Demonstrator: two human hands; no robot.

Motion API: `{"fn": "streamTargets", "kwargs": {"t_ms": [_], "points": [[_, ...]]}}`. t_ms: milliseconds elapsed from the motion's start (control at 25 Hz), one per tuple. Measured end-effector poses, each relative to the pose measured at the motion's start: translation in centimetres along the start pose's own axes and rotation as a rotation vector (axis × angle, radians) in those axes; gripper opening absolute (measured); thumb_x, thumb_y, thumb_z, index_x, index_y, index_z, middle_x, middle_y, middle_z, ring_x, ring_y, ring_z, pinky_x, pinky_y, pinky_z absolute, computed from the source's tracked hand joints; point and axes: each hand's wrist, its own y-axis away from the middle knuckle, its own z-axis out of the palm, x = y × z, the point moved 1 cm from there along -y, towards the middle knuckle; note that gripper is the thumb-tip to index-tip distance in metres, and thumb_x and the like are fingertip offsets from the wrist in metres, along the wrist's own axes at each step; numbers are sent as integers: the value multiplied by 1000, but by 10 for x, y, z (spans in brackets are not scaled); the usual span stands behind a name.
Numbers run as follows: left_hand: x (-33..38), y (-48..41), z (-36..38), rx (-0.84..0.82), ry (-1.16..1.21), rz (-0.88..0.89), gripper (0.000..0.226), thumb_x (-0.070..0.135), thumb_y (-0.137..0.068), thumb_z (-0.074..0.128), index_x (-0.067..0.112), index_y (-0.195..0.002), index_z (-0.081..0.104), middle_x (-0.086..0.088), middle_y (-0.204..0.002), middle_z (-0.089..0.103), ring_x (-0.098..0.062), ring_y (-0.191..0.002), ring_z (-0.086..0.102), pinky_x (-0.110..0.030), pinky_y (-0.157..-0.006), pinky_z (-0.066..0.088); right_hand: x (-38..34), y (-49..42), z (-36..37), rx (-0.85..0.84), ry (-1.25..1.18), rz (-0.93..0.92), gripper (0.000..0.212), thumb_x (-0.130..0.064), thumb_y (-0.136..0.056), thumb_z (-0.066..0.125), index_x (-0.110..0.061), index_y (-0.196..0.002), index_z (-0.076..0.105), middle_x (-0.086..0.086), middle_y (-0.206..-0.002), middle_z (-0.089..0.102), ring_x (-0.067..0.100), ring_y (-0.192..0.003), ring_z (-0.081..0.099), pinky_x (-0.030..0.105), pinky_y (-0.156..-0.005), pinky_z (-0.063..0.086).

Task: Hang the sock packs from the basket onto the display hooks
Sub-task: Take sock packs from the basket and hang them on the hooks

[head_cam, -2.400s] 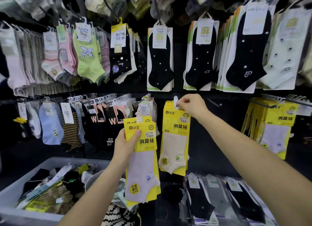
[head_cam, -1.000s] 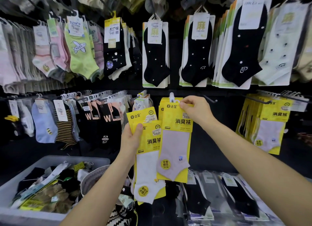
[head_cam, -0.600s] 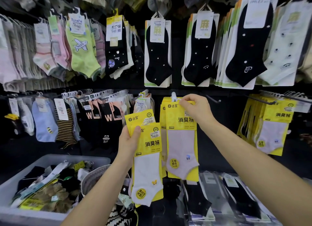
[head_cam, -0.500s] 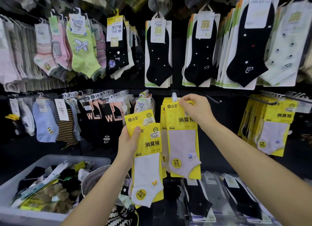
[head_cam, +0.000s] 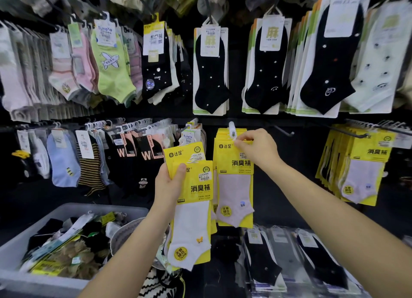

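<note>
Hands first: the left hand (head_cam: 170, 186) grips a small stack of yellow sock packs (head_cam: 196, 193) near the top, thumb on the front card, a white sock hanging below; the right hand (head_cam: 259, 149) pinches the top edge of another yellow pack (head_cam: 234, 186) just at the white tip of the display hook (head_cam: 231, 130); I cannot tell if the hanger of this pack is already over the tip or only beside it.

What can go wrong, in my judgement: if the right fingers let go before the hanger sits truly on the hook, the pack can drop onto the black socks in clear bags (head_cam: 263, 260) lying below; the hook already carries several yellow packs of the same kind, so a hard push may swing them or bend the card; the left stack is held only at one side, so a rear pack can slide out while the attention is at the hook.

The left stack hangs lower and to the left of the pack at the hook, their edges almost touching; the basket (head_cam: 100, 206), with more packs mixed inside, is low at the left, under the left forearm and well apart from the right hand; farther right, another hook holds more yellow packs (head_cam: 356, 164); rows of black socks (head_cam: 210, 75) hang above.
</note>
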Motion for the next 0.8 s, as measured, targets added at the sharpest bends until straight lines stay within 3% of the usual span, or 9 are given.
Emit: {"fn": "streamTargets", "kwargs": {"t_ms": [120,200,320,400,560,640,720,800], "points": [[5,0,-1,24,-30,44,5,24,-91,57,28,-94,56,-5,-106,67,-24,-94,67,-42,-76,57,-1,5,-5,109,18,-9,27,-36,-85,64,-23,-108,64,3,-112,55,22,-111,49,43,-96,40],[6,2,3,9,-18,58,7,23,-90,59,27,-96,57,-5,-109,67,-23,-93,68,-39,-73,57,-10,14,-6,160,-59,-142,17,-36,-83,64,-22,-94,65,-4,-96,55,15,-95,52,38,-87,42],[8,8,15,-16,21,52,8,23,-88,63,27,-93,59,-7,-106,68,-27,-93,68,-45,-77,57,-25,32,3,-86,-69,-212,30,-51,-72,70,-26,-81,57,-14,-76,51,3,-72,49,30,-67,42],[9,10,23,-34,82,17,10,23,-86,65,25,-95,60,-9,-104,69,-28,-92,69,-47,-78,57,-24,38,8,-194,29,-131,47,-60,-63,73,-25,-87,51,-14,-76,49,4,-72,49,29,-63,43],[11,13,30,-201,199,-24,38,24,-83,64,11,-117,55,-10,-112,69,-28,-97,68,-42,-76,57,-11,36,3,-147,-156,-32,31,-40,-69,78,-26,-78,52,-6,-67,53,10,-65,51,23,-56,41],[10,15,31,-297,250,-10,48,26,-82,60,9,-125,50,-8,-115,68,-25,-101,67,-34,-75,57,-6,34,-2,-158,-228,9,27,-34,-73,77,-25,-78,52,3,-72,62,18,-69,60,27,-61,47],[6,16,31,-290,220,15,45,23,-87,57,10,-129,47,-6,-116,67,-24,-102,66,-31,-74,57,-1,33,-7,-205,-264,59,26,-32,-74,77,-25,-78,52,9,-83,69,22,-80,67,34,-69,52],[3,15,34,-223,166,41,36,16,-92,54,10,-127,48,-3,-110,69,-23,-98,68,-29,-69,56,1,34,-9,-228,-240,55,25,-33,-73,77,-26,-80,54,4,-88,68,17,-83,65,31,-70,52]]}}
